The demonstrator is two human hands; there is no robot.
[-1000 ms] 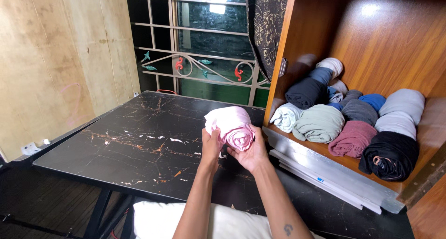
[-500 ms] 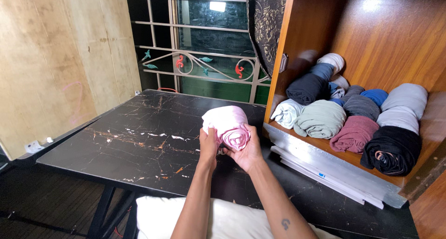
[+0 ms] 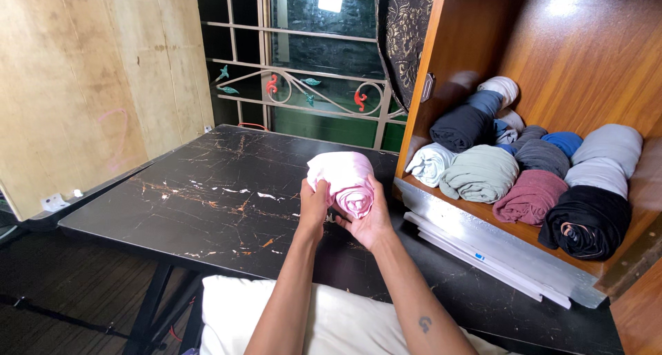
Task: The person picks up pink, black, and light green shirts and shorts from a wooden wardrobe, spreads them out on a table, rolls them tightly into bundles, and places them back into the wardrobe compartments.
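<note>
A rolled pink cloth [image 3: 345,179] is held up above the black marble-patterned table [image 3: 214,203], its spiral end facing me. My left hand [image 3: 312,207] grips its left side with the fingers pressed into the roll. My right hand [image 3: 371,220] cups it from below and the right. To the right stands an open wooden cupboard [image 3: 552,65], its shelf holding several rolled clothes: white [image 3: 427,163], pale green [image 3: 479,174], maroon [image 3: 529,196], black [image 3: 585,224], dark navy [image 3: 460,127], grey [image 3: 607,148].
A metal window grille [image 3: 303,86] with coloured ornaments lies behind the table. A plywood wall [image 3: 83,86] closes off the left. A dark patterned curtain [image 3: 398,31] hangs by the cupboard's edge. A white cushion [image 3: 234,320] sits below my arms. Metal rails [image 3: 496,255] lie along the cupboard's base.
Both hands and the pink roll have stayed together, shifting slightly right in view as the camera moved. The grip looks the same.
</note>
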